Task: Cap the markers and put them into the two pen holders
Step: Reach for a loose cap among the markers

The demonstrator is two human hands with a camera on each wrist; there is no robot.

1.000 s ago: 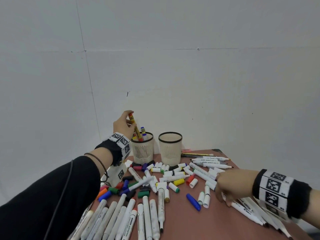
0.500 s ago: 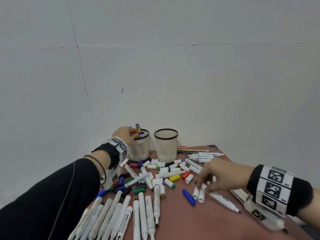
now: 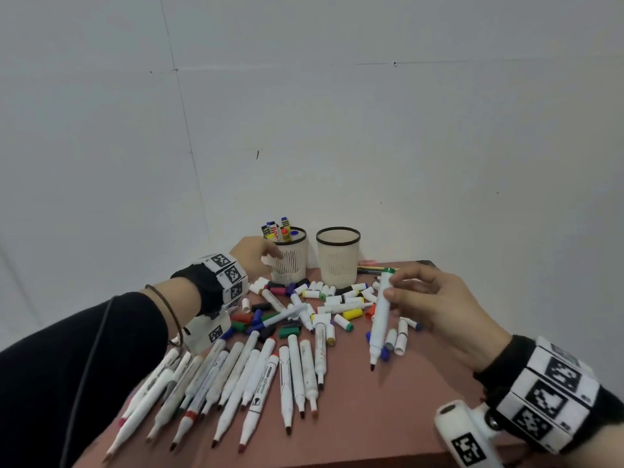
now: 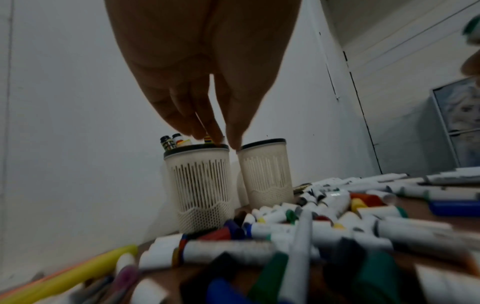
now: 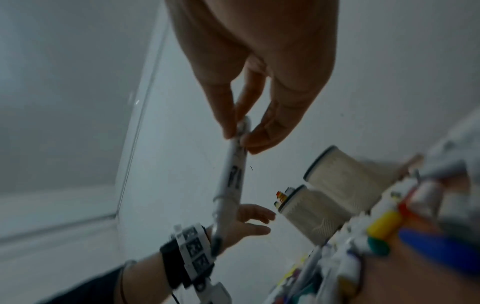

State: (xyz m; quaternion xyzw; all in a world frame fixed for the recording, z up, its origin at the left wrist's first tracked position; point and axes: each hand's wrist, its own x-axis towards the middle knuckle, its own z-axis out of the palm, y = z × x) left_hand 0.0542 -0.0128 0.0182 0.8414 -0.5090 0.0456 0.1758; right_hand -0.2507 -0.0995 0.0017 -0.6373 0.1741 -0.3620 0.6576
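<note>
Two cream mesh pen holders stand at the back of the table. The left holder [image 3: 291, 261] [image 4: 200, 185] [image 5: 309, 211] has several capped markers in it; the right holder [image 3: 338, 258] [image 4: 265, 170] [image 5: 340, 176] looks empty from here. My left hand [image 3: 273, 256] [image 4: 223, 142] hangs beside the left holder's rim, fingers straight, holding nothing. My right hand [image 3: 391, 285] [image 5: 237, 137] pinches an uncapped white marker [image 3: 381, 312] [image 5: 233, 172] near its green end. That marker is above the table with its tip pointing down.
Several uncapped white markers [image 3: 253, 376] lie fanned at the front left. Loose caps and short markers [image 3: 324, 298] are heaped in front of the holders. A few thin pens [image 3: 371, 266] lie at the back right. The brown table [image 3: 388, 417] meets the wall behind.
My left hand let the coloured marker go into the left holder and dropped beside it. My right hand picked a white marker off the table and raised it.
</note>
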